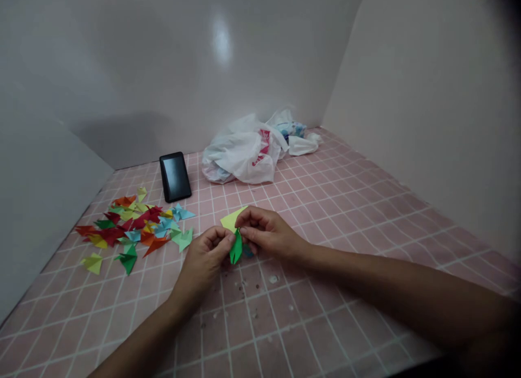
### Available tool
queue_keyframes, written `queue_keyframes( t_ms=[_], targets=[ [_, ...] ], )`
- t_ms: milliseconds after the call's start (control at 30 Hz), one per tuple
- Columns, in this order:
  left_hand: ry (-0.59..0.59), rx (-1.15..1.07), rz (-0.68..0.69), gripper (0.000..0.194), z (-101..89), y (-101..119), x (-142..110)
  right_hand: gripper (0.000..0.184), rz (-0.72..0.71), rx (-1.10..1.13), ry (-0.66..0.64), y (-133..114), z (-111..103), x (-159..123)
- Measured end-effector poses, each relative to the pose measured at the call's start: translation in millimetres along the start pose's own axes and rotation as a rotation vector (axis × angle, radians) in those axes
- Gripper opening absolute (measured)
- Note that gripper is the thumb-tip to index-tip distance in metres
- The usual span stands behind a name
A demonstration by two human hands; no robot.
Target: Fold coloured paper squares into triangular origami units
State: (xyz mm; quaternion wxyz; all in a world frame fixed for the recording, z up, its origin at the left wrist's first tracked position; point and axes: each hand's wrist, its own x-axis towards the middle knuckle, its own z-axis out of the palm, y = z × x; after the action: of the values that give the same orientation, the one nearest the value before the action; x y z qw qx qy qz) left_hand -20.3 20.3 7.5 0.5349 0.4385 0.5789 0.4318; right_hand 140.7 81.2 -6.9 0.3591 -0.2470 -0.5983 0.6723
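A small folded piece of green paper (236,249) is pinched between my two hands above the pink checked surface. My left hand (207,252) is closed on its left side, thumb and forefinger pressed together. On the other side, my right hand (266,231) pinches the top of the folded paper with bent fingers. Just behind my fingertips lies yellow paper (232,218), partly covered by my right hand. A bit of blue (247,251) shows under my right fingers, too hidden to name.
A pile of colourful folded paper pieces (134,226) lies at the left. Behind it a black tablet-like device (175,177) leans near the wall. A crumpled white plastic bag (244,150) sits at the back. Grey walls (439,96) enclose the pink checked cover (345,204).
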Motion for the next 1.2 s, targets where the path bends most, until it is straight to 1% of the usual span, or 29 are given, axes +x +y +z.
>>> queue_keyframes(
  t_ms=[167,333,433,533,633,767,967,1033,1100,1200],
  targets=[
    [-0.007,-0.002,-0.004,0.029,-4.9,2.0,1.2,0.007,-0.027,-0.03,-0.032,-1.4,-2.1,1.2],
    [-0.063,-0.039,-0.075,0.03,-4.8,4.7,0.7,0.006,-0.048,-0.146,-0.045,-6.0,-4.9,0.6],
    [-0.083,-0.059,-0.091,0.032,-4.8,6.8,0.4,0.006,-0.063,-0.161,-0.091,-7.9,-6.8,0.2],
    [-0.08,-0.073,-0.093,0.032,-6.3,7.2,1.0,0.007,-0.083,-0.142,-0.136,-8.3,-7.7,0.4],
    [-0.08,-0.066,-0.108,0.033,-7.8,6.4,2.1,0.006,-0.103,-0.17,-0.157,-8.4,-8.4,0.9],
    [-0.097,-0.047,-0.122,0.032,-8.1,6.9,3.0,0.006,-0.15,-0.265,-0.196,-9.5,-11.0,1.2],
    [-0.135,0.038,-0.115,0.032,-8.1,11.3,1.7,0.014,-0.281,-0.529,-0.296,-12.7,-16.8,1.5],
    [-0.145,0.081,-0.098,0.031,-8.7,11.8,1.5,0.016,-0.315,-0.58,-0.327,-12.9,-18.0,1.9],
    [-0.141,0.111,-0.086,0.031,-9.5,11.7,1.6,0.016,-0.309,-0.587,-0.309,-12.8,-18.7,2.5],
    [-0.107,0.131,-0.055,0.029,-10.6,10.6,1.4,0.013,-0.232,-0.506,-0.215,-13.9,-18.7,3.2]
  ],
)
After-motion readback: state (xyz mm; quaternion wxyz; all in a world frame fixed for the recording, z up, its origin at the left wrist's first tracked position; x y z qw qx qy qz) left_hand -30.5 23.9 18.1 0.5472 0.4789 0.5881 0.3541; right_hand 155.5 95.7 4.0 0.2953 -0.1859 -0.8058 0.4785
